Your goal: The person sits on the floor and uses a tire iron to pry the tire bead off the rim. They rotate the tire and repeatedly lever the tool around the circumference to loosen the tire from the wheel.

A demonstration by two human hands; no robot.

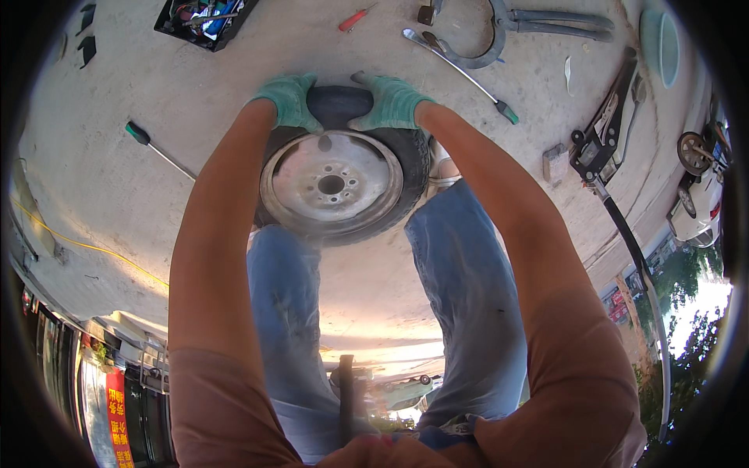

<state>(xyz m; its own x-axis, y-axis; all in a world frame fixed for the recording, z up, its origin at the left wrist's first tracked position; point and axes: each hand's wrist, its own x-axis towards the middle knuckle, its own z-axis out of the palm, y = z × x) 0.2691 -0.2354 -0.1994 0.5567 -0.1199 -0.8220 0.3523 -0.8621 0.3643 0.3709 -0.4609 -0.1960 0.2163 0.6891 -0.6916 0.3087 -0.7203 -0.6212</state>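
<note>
A black tyre (419,168) with a worn silver steel wheel rim (292,175) lies on its side between my legs. My left hand (287,101) and my right hand (390,102), both in green gloves, grip the far side of the tyre, thumbs toward me. Between them bulges a smooth, dark rubber section (340,103); I cannot tell whether it is the tyre's own wall or an inner tube. The fingertips beyond the tyre's far edge are partly hidden.
Green-handled pry bars lie to the left (138,134) and far right (460,72). Beyond are a red screwdriver (355,20), a black toolbox (204,22) and a large metal clamp-like tool (499,31). A floor jack (599,152), a brick (555,164) and a pale green basin (662,47) stand right.
</note>
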